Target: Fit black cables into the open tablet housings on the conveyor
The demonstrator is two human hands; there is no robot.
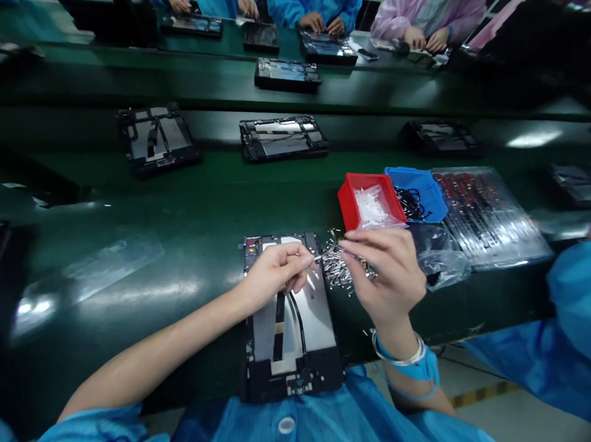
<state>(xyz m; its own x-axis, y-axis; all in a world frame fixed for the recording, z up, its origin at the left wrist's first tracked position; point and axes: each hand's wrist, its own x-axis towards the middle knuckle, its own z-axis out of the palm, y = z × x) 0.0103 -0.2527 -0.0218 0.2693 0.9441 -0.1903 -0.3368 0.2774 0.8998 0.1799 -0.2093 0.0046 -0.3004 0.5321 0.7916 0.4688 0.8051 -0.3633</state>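
Observation:
An open tablet chassis [289, 327] lies on the green bench right in front of me. My left hand [277, 273] hovers over its upper part, fingers pinched on a small thin metal piece [317, 256]. My right hand [387, 273] is raised just to the right of it, fingers curled around a small part, over a loose pile of small silver metal parts [336, 269] beside the chassis. A wrist strap and bangles circle my right wrist.
A red bin [349, 207] of clear plastic bits and a blue bin [435, 193] of black parts stand behind my right hand, next to a clear tray [490, 219]. More open chassis [283, 138] lie on the conveyor. Other people's hands [317, 23] work across the line.

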